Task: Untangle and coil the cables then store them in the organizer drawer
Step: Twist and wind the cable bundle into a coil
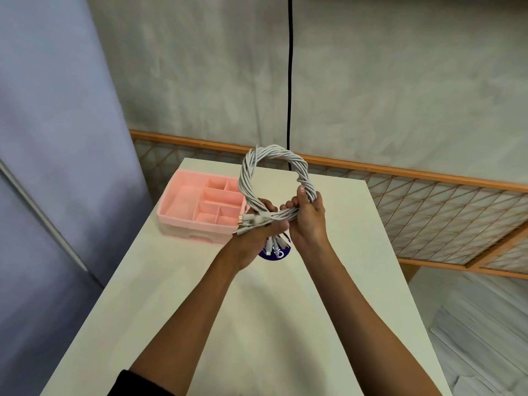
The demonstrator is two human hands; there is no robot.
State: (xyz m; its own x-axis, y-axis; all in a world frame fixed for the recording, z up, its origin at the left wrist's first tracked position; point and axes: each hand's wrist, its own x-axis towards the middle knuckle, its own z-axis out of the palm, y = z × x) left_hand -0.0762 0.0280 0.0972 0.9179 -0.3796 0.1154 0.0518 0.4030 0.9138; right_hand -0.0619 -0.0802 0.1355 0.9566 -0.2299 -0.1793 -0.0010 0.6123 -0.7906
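At frame centre, both hands grip the coil by its lower arc: left hand, right hand. The organizer sits just left on the counter, nearer the left hand.

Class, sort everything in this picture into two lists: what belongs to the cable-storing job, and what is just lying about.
Job: white coil, gripped by the left hand and right hand; pink organizer.

Lying about: blue sticker on the table; black cord on the wall; lattice.
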